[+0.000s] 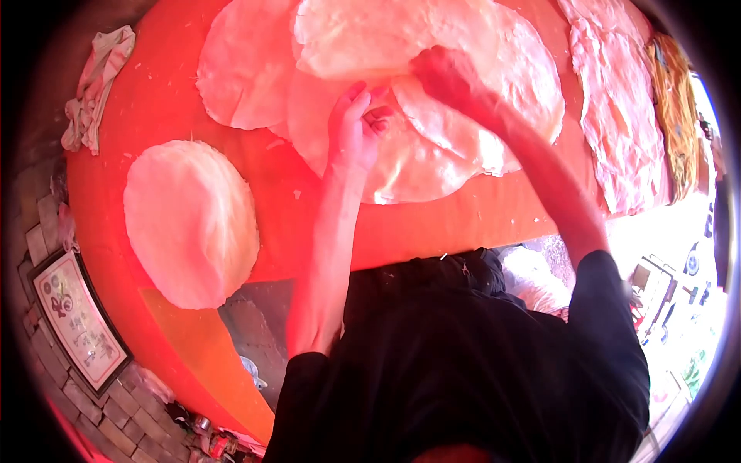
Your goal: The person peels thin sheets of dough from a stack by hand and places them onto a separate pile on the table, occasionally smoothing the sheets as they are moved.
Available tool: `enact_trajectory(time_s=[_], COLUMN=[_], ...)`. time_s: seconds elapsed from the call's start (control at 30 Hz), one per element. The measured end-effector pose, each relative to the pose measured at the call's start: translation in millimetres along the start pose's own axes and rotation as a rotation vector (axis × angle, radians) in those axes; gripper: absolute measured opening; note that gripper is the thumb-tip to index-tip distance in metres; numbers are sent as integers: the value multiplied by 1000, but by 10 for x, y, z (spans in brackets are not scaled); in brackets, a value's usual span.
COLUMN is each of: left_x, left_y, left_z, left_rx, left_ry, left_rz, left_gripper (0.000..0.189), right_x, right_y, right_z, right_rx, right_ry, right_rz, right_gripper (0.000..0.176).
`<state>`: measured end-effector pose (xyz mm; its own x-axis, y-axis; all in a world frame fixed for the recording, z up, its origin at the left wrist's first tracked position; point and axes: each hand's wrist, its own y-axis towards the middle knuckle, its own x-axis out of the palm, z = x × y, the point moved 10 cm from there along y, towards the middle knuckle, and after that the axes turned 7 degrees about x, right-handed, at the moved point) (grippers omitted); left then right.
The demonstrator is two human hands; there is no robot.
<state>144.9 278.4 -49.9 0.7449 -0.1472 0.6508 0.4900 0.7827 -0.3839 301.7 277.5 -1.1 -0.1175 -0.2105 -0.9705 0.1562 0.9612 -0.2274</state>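
Several large, thin, pale round sheets overlap at the top middle of the red-orange table. My left hand is over the lower middle sheet, its fingers curled near a sheet edge; what they hold, if anything, is too small to make out. To the right, my right hand is closed in a fist at the lower edge of the top sheet. Whatever lies inside the fist is hidden. Another sheet reaches out to the left under the others.
A separate stack of pale rounds sits at the left. Crumpled pinkish cloth and a yellow-brown cloth lie at the right edge. A whitish cloth is at the upper left, and a framed panel stands below left.
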Motion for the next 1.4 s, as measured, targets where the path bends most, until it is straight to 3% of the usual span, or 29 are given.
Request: enact_trajectory(time_s=[0.07,0.17,0.23,0.3,0.37,0.4,0.43,0.5,0.57,0.63,0.73,0.77,0.93,1.0,1.03,1.17,1.27,1.37,1.4], left_x=[-11,-111,-93,32,140,171,163,138,161,198,256,264,518,626,638,738,831,832,749], left_y=[-166,-530,-657,-756,-728,-720,-694,-707,-696,-743,-697,-711,-740,-766,-786,-647,-641,-525,-515], left_z=[-6,-203,-440,-597,-732,-802,-864,-871,-829,-767,-863,-895,-1007,-1124,-1186,-1213,-1148,-1181,-1200], left_rx=[-53,-174,-206,-241,-238,-243,-239,-238,-204,-151,-201,-207,-257,-376,-437,-363,-339,-344,-344], left_ry=[158,342,335,268,190,153,143,155,181,219,171,194,180,166,159,88,-3,13,31], left_rz=[18,78,61,51,10,-7,-8,21,43,61,51,39,-25,-67,-82,-183,-226,-267,-222], left_gripper=[24,31,32,31,31,31,31,28,24,20,20,20,14,14,13,17,20,27,28], right_x=[-114,-1491,-1795,-1584,-900,-748,-509,-104,-117,-508,-173,21,-115,-27,37,-250,-214,270,160], right_y=[396,-100,-446,-718,-736,-782,-770,-812,-968,-1155,-1421,-1407,-1567,-1628,-1604,-1777,-1727,-1398,-1355], right_z=[508,583,607,640,783,658,653,746,924,701,845,887,910,893,905,592,554,729,760], right_rx=[-139,-77,-63,-84,-111,-13,1,95,-7,50,1,35,11,11,5,-88,28,188,174], right_ry=[-17,139,226,418,903,477,319,98,49,16,158,109,194,214,211,318,283,96,86], right_rz=[459,633,684,622,430,391,225,159,445,312,379,202,362,365,289,283,395,101,149], right_gripper=[12,16,20,25,29,25,22,15,15,18,13,20,16,17,24,51,44,45,33])
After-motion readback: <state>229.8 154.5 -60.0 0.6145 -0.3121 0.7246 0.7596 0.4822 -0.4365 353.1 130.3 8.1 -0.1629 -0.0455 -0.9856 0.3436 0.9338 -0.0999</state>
